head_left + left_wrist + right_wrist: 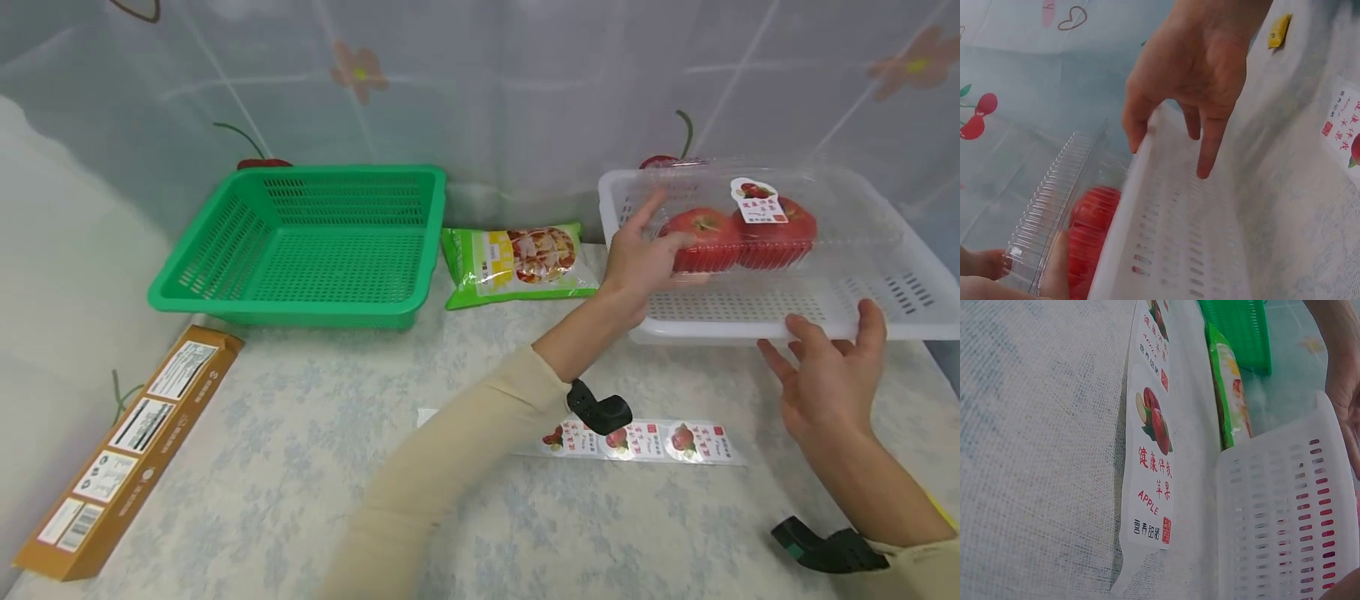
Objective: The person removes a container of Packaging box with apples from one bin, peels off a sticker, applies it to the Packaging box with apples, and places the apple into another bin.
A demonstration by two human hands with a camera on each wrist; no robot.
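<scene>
A clear clamshell box [750,225] with two red apples [705,233] and a label on its lid hangs low inside the white slotted basket [825,300] at the right. My left hand [660,237] grips the box's left end, thumb on the front and index finger raised. The left wrist view shows the ribbed box edge [1054,200] and a red apple [1091,231] by the basket wall [1179,237]. My right hand [828,350] is at the basket's front rim with fingers spread and holds nothing. Its fingers [1210,144] point down over the rim.
A strip of apple stickers [637,439] lies on the tablecloth between my forearms. A green basket [315,250] stands at the back left, with a green snack bag [517,262] beside it. A long brown carton [127,450] lies at the left edge. A curtain hangs behind.
</scene>
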